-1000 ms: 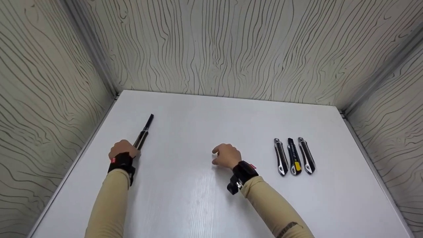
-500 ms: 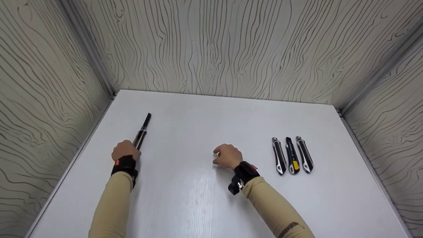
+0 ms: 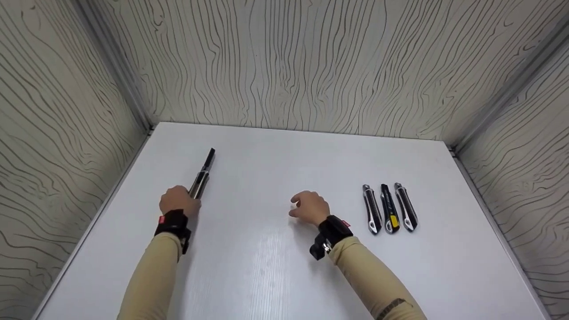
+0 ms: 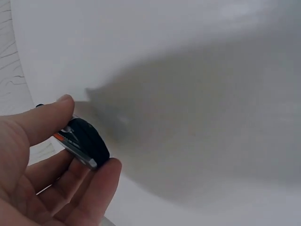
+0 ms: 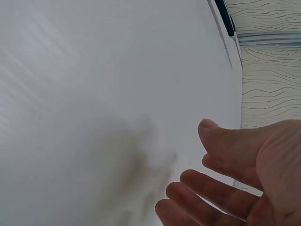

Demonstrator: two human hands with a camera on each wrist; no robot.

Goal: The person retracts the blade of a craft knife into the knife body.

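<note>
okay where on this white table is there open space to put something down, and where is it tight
Free: the wide strip of table along the back wall, the stretch between the right hand and the left hand, and the near edge by the sleeves. Tight: the right side, where three utility knives lie side by side, and the left, where the left hand holds an extended utility knife.

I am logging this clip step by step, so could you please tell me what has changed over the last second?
The left hand, gripping the long knife, has slid it a little to the right and away from the person. The right hand stays loosely curled and holds nothing. The three knives lie side by side as before.
</note>
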